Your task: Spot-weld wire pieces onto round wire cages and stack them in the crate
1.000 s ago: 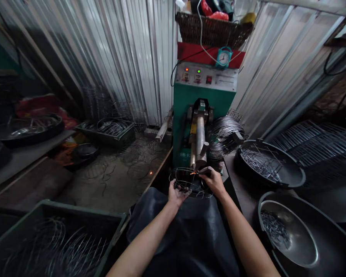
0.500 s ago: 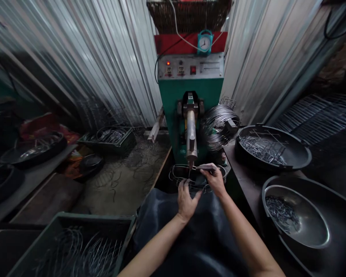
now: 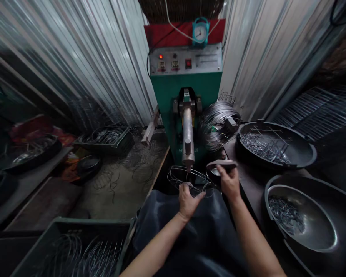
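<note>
My left hand (image 3: 187, 202) is closed on the near rim of a round wire frame (image 3: 175, 168), thumb stretched to the right. The frame sits tilted just under the electrode tip of a green spot welding machine (image 3: 187, 154); whether the tip touches the wire I cannot tell. To the right of the frame, my right hand (image 3: 230, 182) grips a dark, flat, elongated tool (image 3: 226, 164), blurred at its edges. That tool is apart from the frame. A dark apron (image 3: 158, 215) covers the lap below both hands.
A coil of wire (image 3: 217, 123) hangs beside the machine. On the right stand a wide dark pan (image 3: 305, 154) of metal pieces and a steel bowl (image 3: 320, 231) of small parts. A green crate (image 3: 89, 222) with bent wires is at lower left. Scrap wire (image 3: 103, 179) lies on the floor.
My right hand has drawn the dark tool away from the electrode, to the right. My left hand stays on the wire frame. The view has shifted slightly.
</note>
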A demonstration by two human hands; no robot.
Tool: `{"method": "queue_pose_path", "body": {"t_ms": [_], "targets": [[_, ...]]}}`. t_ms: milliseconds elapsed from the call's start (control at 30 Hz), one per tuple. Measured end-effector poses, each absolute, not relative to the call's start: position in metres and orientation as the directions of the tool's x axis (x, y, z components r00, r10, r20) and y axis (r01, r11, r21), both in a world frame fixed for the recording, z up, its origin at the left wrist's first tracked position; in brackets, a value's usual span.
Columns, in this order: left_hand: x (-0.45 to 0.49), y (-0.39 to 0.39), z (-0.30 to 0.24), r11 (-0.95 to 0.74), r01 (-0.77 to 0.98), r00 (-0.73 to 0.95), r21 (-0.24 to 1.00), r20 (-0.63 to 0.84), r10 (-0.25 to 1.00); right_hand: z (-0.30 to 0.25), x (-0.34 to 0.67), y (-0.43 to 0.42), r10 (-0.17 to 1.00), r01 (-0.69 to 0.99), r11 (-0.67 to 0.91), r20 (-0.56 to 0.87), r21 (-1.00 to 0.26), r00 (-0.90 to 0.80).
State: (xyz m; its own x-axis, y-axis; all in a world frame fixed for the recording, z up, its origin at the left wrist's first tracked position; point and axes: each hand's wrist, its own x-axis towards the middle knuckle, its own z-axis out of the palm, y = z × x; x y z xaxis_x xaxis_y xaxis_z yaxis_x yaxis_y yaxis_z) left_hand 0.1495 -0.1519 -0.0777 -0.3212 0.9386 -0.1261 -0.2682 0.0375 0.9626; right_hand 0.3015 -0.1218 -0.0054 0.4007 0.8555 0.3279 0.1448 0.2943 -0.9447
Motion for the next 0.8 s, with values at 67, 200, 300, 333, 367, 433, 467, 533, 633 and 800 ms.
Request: {"method": "queue_pose_path", "body": {"t_ms": [67, 200, 300, 333, 367, 433, 467, 533, 633, 800], "targets": [[0.151, -0.151, -0.076, 0.039, -0.278, -0.32, 0.96, -0.131, 0.938, 0.001, 0.321, -0.121, 0.872, 0.181, 0.271, 0.321, -0.945, 0.368], [0.152, -0.151, -0.076, 0.037, -0.209, -0.249, 0.977, -0.09, 0.964, -0.007, 0.339, -0.127, 0.973, 0.371, 0.215, 0.231, -0.903, 0.0], [0.15, -0.153, -0.078, 0.015, -0.151, -0.203, 0.988, -0.046, 0.978, -0.021, 0.336, -0.133, 0.973, 0.465, 0.228, 0.189, -0.855, -0.13], [0.15, -0.154, -0.079, 0.002, -0.143, -0.195, 0.99, -0.03, 0.98, -0.023, 0.334, -0.134, 0.97, 0.481, 0.239, 0.189, -0.844, -0.15], [0.149, -0.154, -0.08, -0.015, -0.135, -0.193, 0.991, -0.012, 0.981, -0.024, 0.332, -0.135, 0.966, 0.493, 0.252, 0.191, -0.833, -0.172], [0.148, -0.156, -0.082, -0.047, -0.122, -0.2, 0.991, 0.022, 0.979, -0.022, 0.33, -0.135, 0.955, 0.516, 0.291, 0.21, -0.806, -0.21], [0.148, -0.157, -0.082, -0.059, -0.119, -0.206, 0.991, 0.034, 0.978, -0.02, 0.329, -0.135, 0.949, 0.527, 0.31, 0.227, -0.791, -0.218], [0.149, -0.158, -0.083, -0.07, -0.137, -0.223, 0.988, 0.038, 0.974, -0.016, 0.327, -0.135, 0.942, 0.538, 0.334, 0.257, -0.774, -0.215], [0.149, -0.159, -0.083, -0.069, -0.225, -0.242, 0.972, 0.013, 0.97, -0.012, 0.322, -0.134, 0.948, 0.509, 0.314, 0.239, -0.801, -0.209], [0.14, -0.151, -0.084, -0.065, -0.189, -0.248, 0.98, 0.017, 0.969, -0.004, 0.302, -0.12, 0.971, 0.474, 0.226, 0.155, -0.851, -0.185]]}}
